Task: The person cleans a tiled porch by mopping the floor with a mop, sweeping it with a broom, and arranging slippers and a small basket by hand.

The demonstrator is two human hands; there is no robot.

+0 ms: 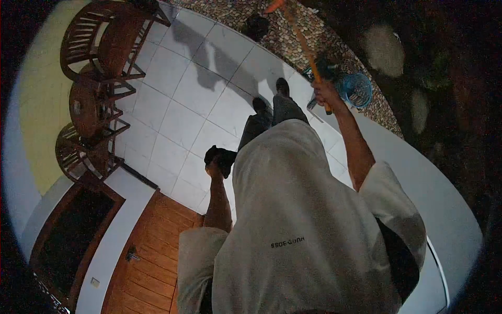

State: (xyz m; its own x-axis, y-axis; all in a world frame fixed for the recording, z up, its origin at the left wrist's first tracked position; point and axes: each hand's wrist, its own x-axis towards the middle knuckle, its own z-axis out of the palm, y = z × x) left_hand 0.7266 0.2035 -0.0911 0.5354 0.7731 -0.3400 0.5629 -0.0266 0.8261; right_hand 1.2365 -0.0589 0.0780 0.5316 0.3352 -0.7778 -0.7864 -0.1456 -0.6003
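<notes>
My right hand [327, 94], out to the right above the tiles, is wrapped round a long orange-yellow handle [302, 42]. The handle slants up and away to an orange end [274, 6] at the top edge, whose exact shape I cannot make out. Its dark-tipped near end pokes out below my fist. Down on the left, my left hand [213, 166] grips a bunched black cloth [222, 159] beside my leg. Part of that hand is hidden by the cloth.
A blue plastic basket [356, 90] stands by the pebble strip [293, 31], near a dark green object [323, 69]. Wooden chairs [86, 36] and a small wooden table [86, 107] line the left wall. A wooden door [144, 251] is at lower left. White tiles [172, 112] cover the floor.
</notes>
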